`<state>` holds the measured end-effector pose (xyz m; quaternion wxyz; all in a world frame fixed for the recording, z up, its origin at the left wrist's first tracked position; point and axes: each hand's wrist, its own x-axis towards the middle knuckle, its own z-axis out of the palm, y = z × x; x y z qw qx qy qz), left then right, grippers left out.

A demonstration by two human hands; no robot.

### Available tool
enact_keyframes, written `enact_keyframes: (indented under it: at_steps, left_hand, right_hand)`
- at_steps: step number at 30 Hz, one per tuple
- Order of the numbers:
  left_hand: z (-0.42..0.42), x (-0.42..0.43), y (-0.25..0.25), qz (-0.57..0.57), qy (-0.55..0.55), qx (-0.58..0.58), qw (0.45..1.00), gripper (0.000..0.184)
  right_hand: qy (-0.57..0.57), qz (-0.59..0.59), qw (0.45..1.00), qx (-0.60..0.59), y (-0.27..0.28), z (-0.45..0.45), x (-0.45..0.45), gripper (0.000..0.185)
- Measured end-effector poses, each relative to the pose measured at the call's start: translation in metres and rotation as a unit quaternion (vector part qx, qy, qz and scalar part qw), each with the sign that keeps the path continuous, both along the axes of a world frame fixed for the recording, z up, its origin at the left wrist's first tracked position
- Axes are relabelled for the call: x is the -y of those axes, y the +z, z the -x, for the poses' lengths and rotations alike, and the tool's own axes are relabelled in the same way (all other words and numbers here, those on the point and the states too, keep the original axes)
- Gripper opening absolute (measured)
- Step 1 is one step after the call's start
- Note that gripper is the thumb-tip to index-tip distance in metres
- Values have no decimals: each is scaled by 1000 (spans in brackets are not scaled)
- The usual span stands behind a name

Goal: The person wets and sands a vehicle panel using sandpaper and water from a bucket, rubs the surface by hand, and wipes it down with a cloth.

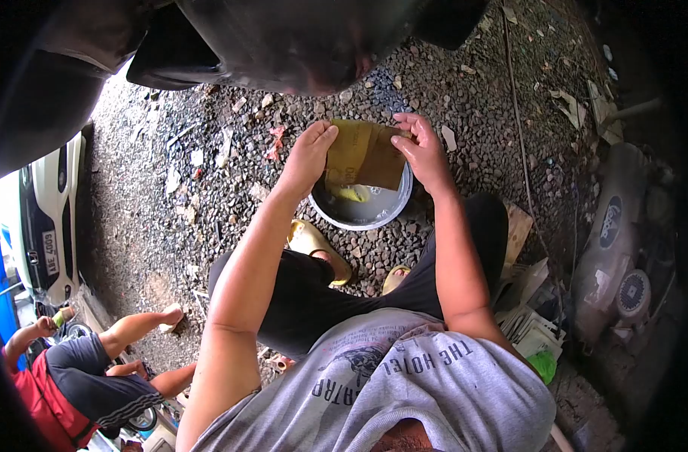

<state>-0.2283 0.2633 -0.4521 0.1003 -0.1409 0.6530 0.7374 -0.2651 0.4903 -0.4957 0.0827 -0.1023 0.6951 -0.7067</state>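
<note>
Sandpaper (363,153) is up in the air, over the far part of the basin (361,226), one printed face toward the wearer. L hand (311,157) has the near-side edge pinched, thumb on the face, fingers mostly behind. R hand (427,154) grips the opp. upper corner, thumb in front, some fingertips raised past the edge; can't tell how firm b/c the sheet hides the rest. Two-handed hold prob. keeps the sheet spread; being over the basin, any drips would likely fall back in. Cloudy water (374,211) in basin, w/ a yellow thing (353,193) in it, partly covered by the sheet, ID unclear. Basin's on gravel (140,218), just past the yellow clogs (317,242), prob. for easy reach.
</note>
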Motion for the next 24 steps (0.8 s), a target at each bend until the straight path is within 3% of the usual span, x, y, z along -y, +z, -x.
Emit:
enact_keyframes:
  at_steps: [4, 8, 11, 12, 15, 16, 17, 18, 20, 22, 23, 24]
  left_hand:
    - [-1, 5, -14, 89, -8, -15, 996, 22]
    - [0, 8, -21, 228, -32, -15, 973, 32]
    - [-6, -2, -14, 328, -42, -54, 942, 44]
    - [-5, -1, -12, 360, -29, -71, 930, 47]
    - [-2, 5, -1, 379, -10, -83, 922, 45]
    - [-2, 7, 4, 376, -11, -90, 922, 44]
    - [-3, 9, 7, 372, -13, -98, 923, 43]
    - [-4, 9, 9, 388, -11, -116, 914, 40]
    - [-6, 6, 16, 391, -11, -117, 913, 38]
    - [-9, 7, 18, 428, -20, -142, 892, 39]
    - [-10, 7, 19, 418, -20, -142, 897, 38]
    - [-11, 5, 24, 408, -20, -142, 901, 38]
  right_hand:
    - [3, 38, 998, 47, -5, 1, 1, 31]
    - [-3, -26, 999, 27, -30, 0, 16, 27]
    - [-26, -137, 990, -8, -70, 3, 22, 32]
    - [-99, -232, 962, -104, -72, -3, 23, 30]
    - [-51, -333, 926, -169, -81, -3, 24, 23]
    - [2, -325, 940, -101, -84, -11, 34, 17]
    - [145, -276, 946, -87, -108, -17, 39, 18]
    - [269, -296, 916, 20, -135, -29, 50, 16]
    - [402, -426, 810, 34, -158, -57, 72, 23]
    - [446, -507, 737, 25, -184, -76, 93, 31]
    - [394, -506, 765, 64, -197, -84, 98, 35]
    - [373, -532, 758, 53, -196, -85, 102, 35]
